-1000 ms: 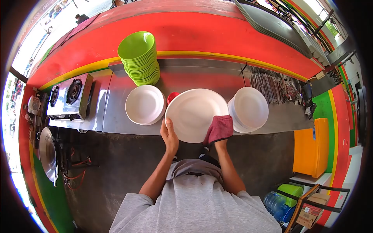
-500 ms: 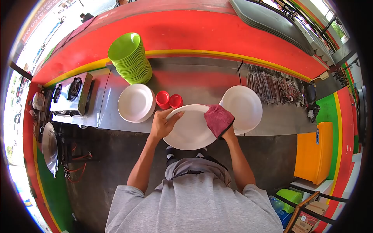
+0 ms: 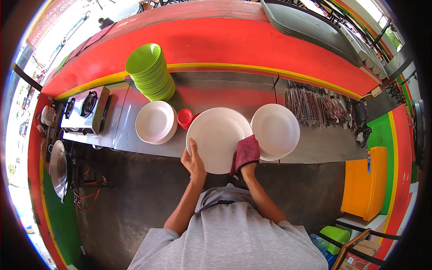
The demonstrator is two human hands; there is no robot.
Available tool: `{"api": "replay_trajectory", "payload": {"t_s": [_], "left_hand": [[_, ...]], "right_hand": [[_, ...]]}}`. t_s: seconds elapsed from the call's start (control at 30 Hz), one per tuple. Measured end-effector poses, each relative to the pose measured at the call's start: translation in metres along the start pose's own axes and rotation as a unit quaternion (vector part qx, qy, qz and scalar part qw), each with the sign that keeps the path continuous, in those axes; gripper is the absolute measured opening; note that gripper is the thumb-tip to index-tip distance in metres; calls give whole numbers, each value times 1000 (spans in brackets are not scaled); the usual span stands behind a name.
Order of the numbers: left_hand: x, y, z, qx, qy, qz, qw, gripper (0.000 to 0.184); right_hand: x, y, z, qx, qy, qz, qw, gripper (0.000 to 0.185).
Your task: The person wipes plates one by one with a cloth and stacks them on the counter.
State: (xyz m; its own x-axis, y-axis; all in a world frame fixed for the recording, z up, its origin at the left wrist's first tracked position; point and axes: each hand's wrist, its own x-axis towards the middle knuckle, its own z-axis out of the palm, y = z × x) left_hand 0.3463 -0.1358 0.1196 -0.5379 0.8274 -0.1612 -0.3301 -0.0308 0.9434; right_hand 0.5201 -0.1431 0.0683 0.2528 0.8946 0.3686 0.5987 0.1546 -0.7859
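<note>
A white plate [image 3: 218, 137] is held up in front of the steel counter [image 3: 216, 90], its face towards me. My left hand [image 3: 194, 162] grips its lower left rim, thumb on the face. A maroon cloth [image 3: 246, 154] covers most of my right hand [image 3: 247, 169], which holds the plate's lower right rim through it. To the left stand white bowls [image 3: 155, 121] in a stack, with a red cup [image 3: 184, 118] beside them; a second red cup is mostly hidden behind the plate. Stacked white plates [image 3: 276, 130] sit close on the right.
Tall green bowls [image 3: 150, 74] stand at the counter's back. A gas stove [image 3: 85, 110] is at the left, above a large wok [image 3: 58, 168]. Wrapped cutlery [image 3: 315, 105] lies at the right. Grey trays [image 3: 310, 31] rest on the red ledge [image 3: 202, 38]. An orange container [image 3: 364, 182] stands lower right.
The plate has risen and moved away from my body, tilting to show its full face. My left hand has shifted down the rim, and the cloth in my right hand has moved from the upper to the lower right.
</note>
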Motion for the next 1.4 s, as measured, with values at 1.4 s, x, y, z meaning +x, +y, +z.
{"api": "replay_trajectory", "payload": {"t_s": [1.4], "left_hand": [[12, 89, -2, 413, -274, 32, 868, 60]], "right_hand": [[78, -82, -43, -120, -129, -366, 914, 16]]}}
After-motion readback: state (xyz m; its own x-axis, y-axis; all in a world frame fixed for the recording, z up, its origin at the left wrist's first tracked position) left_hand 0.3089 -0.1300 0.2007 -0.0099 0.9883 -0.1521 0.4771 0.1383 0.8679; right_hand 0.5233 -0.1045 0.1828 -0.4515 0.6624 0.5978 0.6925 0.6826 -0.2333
